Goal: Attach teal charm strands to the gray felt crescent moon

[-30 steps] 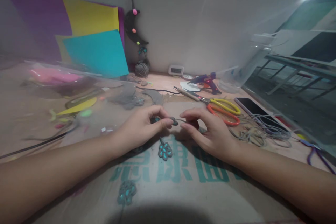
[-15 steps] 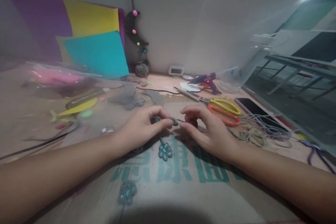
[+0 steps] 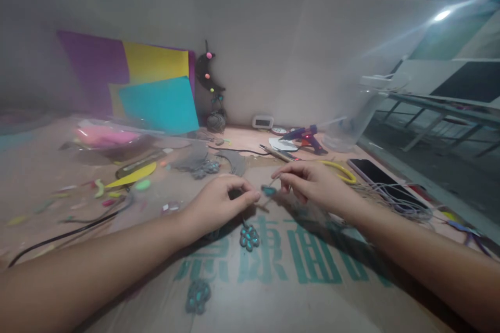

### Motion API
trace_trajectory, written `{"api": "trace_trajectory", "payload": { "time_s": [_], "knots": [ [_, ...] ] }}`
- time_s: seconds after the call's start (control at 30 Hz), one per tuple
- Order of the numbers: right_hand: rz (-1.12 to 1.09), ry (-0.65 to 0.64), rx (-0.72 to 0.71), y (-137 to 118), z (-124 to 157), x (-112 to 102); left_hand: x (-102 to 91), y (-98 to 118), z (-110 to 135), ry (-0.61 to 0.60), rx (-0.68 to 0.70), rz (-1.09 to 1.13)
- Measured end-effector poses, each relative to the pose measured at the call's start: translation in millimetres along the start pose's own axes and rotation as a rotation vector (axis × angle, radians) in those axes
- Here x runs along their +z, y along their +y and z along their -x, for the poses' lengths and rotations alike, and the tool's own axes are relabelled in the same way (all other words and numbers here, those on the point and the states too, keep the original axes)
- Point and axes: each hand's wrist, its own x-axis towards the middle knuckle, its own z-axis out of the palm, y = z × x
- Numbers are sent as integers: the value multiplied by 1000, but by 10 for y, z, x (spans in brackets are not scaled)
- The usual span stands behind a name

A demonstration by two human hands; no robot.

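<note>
My left hand (image 3: 222, 205) is closed, thumb and forefinger pinched on a grey cord whose short end shows past the fingertips. My right hand (image 3: 312, 184) also pinches grey cord, just to the right. Between the two hands hangs a small teal-and-grey cord loop (image 3: 269, 190), blurred by motion. Below my left fingers a flower (image 3: 249, 238) of grey cord with teal petals lies on the board, a cord running from it up towards that hand. Nearer to me lies a second such flower (image 3: 198, 296).
Yellow-handled scissors (image 3: 338, 170), partly behind my right hand, a phone (image 3: 383, 179) and tangled grey cord (image 3: 394, 200) lie right. A glue gun (image 3: 307, 138) with a red light and a small white clock (image 3: 262, 122) stand behind. Coloured sheets (image 3: 158, 106) lean left, near a pink bag (image 3: 107, 136).
My right hand has lifted and turned, its fingers now pinching cord. The teal-and-grey loop has come away from my left fingertips towards the right hand. The whole view has tilted up.
</note>
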Motion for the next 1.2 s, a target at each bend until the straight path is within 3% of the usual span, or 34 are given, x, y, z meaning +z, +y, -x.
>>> {"api": "trace_trajectory", "payload": {
  "time_s": [0.13, 0.33, 0.53, 0.7, 1.0, 1.2],
  "knots": [
    [-7, 19, -80, -86, 15, -96, -2, -3, -6, -36, 95, -89],
    [183, 7, -275, -151, 80, -118, 19, -88, 11, 96, 80, -72],
    [195, -66, -295, -266, 42, -106, 9, -33, 1, 11, 88, -50],
    [104, -106, -356, -370, 64, -141, -11, -54, -22, -114, -11, 208],
    [-84, -154, -376, -301, -18, -72, 19, -98, -69, -163, -72, 337],
    [-110, -116, -340, -292, -37, -57, 8, -94, -67, -182, -122, 385]
  ]
}}
